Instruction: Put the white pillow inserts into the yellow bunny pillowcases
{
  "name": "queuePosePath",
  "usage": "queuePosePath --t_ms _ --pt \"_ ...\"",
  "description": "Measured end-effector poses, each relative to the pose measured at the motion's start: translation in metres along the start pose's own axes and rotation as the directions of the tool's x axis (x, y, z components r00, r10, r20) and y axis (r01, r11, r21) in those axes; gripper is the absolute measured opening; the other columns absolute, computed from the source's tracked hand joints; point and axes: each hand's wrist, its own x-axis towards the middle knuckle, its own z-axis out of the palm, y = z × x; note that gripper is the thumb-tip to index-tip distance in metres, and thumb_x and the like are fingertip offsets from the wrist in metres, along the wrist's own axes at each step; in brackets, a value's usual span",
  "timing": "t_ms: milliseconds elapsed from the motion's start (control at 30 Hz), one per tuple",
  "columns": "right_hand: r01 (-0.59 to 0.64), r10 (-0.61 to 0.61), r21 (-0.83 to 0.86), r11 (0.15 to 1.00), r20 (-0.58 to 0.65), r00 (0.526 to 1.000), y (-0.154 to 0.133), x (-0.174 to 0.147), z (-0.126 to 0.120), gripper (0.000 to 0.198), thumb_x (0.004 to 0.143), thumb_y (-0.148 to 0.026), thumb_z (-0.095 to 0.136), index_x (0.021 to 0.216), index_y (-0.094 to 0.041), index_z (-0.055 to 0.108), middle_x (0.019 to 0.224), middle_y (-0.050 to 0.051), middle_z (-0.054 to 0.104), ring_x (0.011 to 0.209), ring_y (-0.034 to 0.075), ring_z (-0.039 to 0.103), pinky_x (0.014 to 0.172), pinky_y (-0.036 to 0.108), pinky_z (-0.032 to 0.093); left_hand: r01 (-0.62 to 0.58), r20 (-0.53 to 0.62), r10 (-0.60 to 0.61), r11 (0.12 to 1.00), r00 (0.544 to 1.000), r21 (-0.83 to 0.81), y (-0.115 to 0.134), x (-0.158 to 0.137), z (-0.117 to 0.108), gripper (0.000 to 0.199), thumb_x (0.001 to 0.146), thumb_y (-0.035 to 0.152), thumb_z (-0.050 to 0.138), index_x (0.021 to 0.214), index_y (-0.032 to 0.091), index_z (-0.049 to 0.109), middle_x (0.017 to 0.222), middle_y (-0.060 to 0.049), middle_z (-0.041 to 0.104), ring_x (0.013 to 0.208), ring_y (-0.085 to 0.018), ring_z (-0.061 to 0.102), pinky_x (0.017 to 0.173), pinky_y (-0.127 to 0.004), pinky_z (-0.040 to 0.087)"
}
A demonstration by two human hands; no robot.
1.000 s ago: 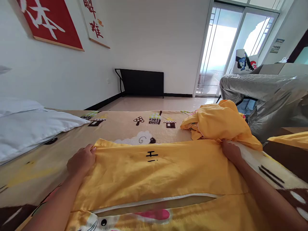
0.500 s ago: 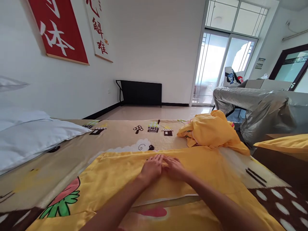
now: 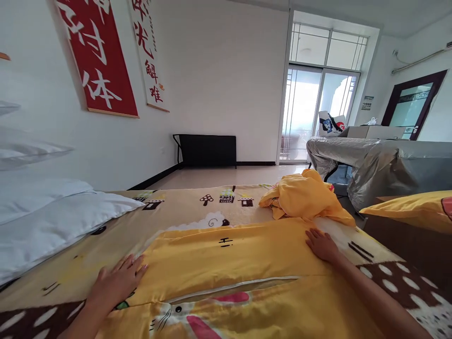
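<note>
A yellow pillowcase-like cloth cover [image 3: 254,254] with a printed rabbit and "Hi" lies spread on the bed. A long slit edged in white runs across its middle, with the layers slightly parted. My left hand [image 3: 122,278] rests on the cover's left edge, fingers spread. On the opposite side, my right hand [image 3: 322,245] lies flat at the right edge, palm down and fingers extended. Neither hand grips anything. Just beyond my right hand sits a crumpled yellow cloth [image 3: 303,195].
White pillows [image 3: 60,216] are piled on the left. Beneath everything is a patterned beige blanket [image 3: 183,200]. A yellow pillow-shaped item [image 3: 413,209] lies on a brown box at right. Farther back stand a plastic-covered table [image 3: 374,153] and a black folded frame [image 3: 208,150] against the wall.
My hands have moved apart from the cover's middle, the left to its left edge and the right to its right edge. The "Hi" print is now uncovered. The camera view has tilted upward.
</note>
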Motion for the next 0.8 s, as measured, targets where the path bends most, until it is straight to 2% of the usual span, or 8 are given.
queuePosePath --t_ms 100,200,300,400,467,567,700,800 --pt "0.055 -0.055 -0.001 0.999 -0.049 0.997 -0.043 0.003 0.000 0.052 0.088 -0.020 0.030 0.134 0.001 0.041 0.146 0.026 0.028 0.138 0.032 0.022 0.109 0.052 0.009 -0.064 -0.008 0.064 0.998 0.998 -0.022 0.057 -0.001 -0.030 0.050 0.085 0.018 0.031 0.129 0.007 0.050 0.144 -0.019 0.037 0.136 -0.028 0.031 0.108 -0.057 0.017" --pt "0.206 -0.202 0.059 0.977 -0.064 0.977 -0.125 0.015 0.010 0.050 0.090 -0.022 0.029 0.136 -0.006 0.041 0.146 0.019 0.033 0.137 0.025 0.027 0.110 0.043 0.018 -0.195 0.009 0.197 0.976 0.980 -0.101 0.145 0.004 -0.046 0.050 0.087 0.019 0.030 0.133 0.011 0.046 0.146 -0.014 0.035 0.138 -0.022 0.028 0.111 -0.048 0.019" --pt "0.330 -0.321 0.132 0.935 -0.085 0.943 -0.203 0.023 0.028 0.047 0.091 -0.022 0.027 0.134 -0.015 0.043 0.143 0.011 0.042 0.133 0.016 0.035 0.105 0.034 0.028 -0.249 0.064 0.265 0.949 0.962 -0.193 0.225 0.004 -0.038 0.051 0.085 0.013 0.035 0.136 0.012 0.042 0.145 -0.012 0.038 0.134 -0.019 0.034 0.107 -0.042 0.030" --pt "0.377 -0.363 0.175 0.910 -0.104 0.926 -0.241 0.026 0.045 0.043 0.093 -0.021 0.026 0.128 -0.020 0.050 0.136 0.008 0.050 0.127 0.015 0.042 0.101 0.033 0.032 -0.252 0.074 0.278 0.935 0.958 -0.250 0.269 0.000 -0.018 0.045 0.091 0.019 0.033 0.134 0.014 0.044 0.142 -0.010 0.043 0.131 -0.019 0.039 0.107 -0.042 0.031" --pt "0.373 -0.357 0.190 0.908 -0.115 0.927 -0.243 0.029 0.052 0.042 0.094 -0.026 0.025 0.128 -0.021 0.050 0.138 0.008 0.048 0.129 0.016 0.040 0.104 0.036 0.028 -0.216 0.065 0.242 0.938 0.968 -0.271 0.278 0.000 -0.009 0.046 0.093 0.026 0.027 0.134 0.016 0.044 0.144 -0.009 0.041 0.133 -0.020 0.036 0.109 -0.044 0.026" --pt "0.369 -0.356 0.200 0.908 -0.099 0.929 -0.225 0.038 0.053 0.048 0.095 -0.040 0.024 0.136 -0.023 0.042 0.146 0.007 0.037 0.136 0.018 0.029 0.107 0.040 0.022 -0.140 0.079 0.169 0.946 0.982 -0.293 0.268 0.009 -0.001 0.052 0.092 0.039 0.025 0.138 0.021 0.040 0.150 -0.007 0.031 0.138 -0.022 0.027 0.110 -0.048 0.023" --pt "0.366 -0.368 0.200 0.909 -0.028 0.929 -0.179 0.054 0.045 0.053 0.094 -0.048 0.023 0.141 -0.026 0.035 0.151 0.004 0.028 0.139 0.015 0.022 0.109 0.037 0.018 -0.043 0.122 0.082 0.955 0.989 -0.293 0.235 0.028 0.005 0.056 0.090 0.045 0.023 0.142 0.026 0.032 0.153 -0.003 0.022 0.140 -0.021 0.021 0.111 -0.047 0.019" --pt "0.321 -0.325 0.178 0.930 -0.005 0.946 -0.130 0.064 0.038 0.054 0.094 -0.047 0.021 0.143 -0.027 0.031 0.152 0.002 0.023 0.140 0.014 0.017 0.111 0.036 0.014 0.033 0.147 0.007 0.964 0.989 -0.264 0.200 0.039 0.010 0.058 0.090 0.047 0.020 0.144 0.026 0.027 0.154 -0.003 0.017 0.141 -0.021 0.018 0.111 -0.047 0.018"
